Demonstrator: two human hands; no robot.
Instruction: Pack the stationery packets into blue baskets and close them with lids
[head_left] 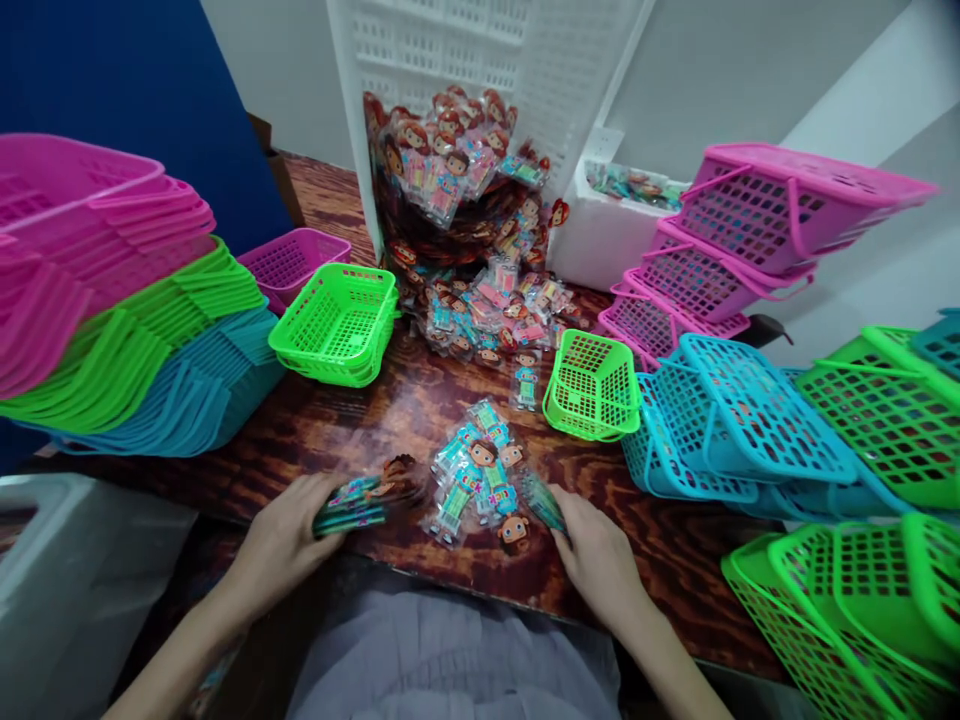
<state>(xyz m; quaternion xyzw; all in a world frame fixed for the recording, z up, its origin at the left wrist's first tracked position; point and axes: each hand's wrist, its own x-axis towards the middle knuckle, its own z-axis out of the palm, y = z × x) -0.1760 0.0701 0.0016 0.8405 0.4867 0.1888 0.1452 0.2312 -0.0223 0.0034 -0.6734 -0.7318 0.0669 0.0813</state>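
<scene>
My left hand (289, 530) is closed around a bunch of clear plastic packets (356, 500) with turquoise and green contents and brown cartoon-head tops. On the right, my right hand (600, 550) grips a packet (541, 500) of the same look, seen mostly edge-on and blurred; whether it is one or more I cannot tell. Between both hands a loose pile of packets (480, 470) lies on the dark wood-grain table (420, 400). These show cartoon heads over blue and green strips.
A tipped white crate (480, 40) spills many packets (480, 300) at the back. Green baskets stand left (337, 330) and right (592, 385) of them. Nested baskets (150, 300) rise at the left. Pink (742, 220), blue (772, 410) and green baskets (855, 600) crowd the right.
</scene>
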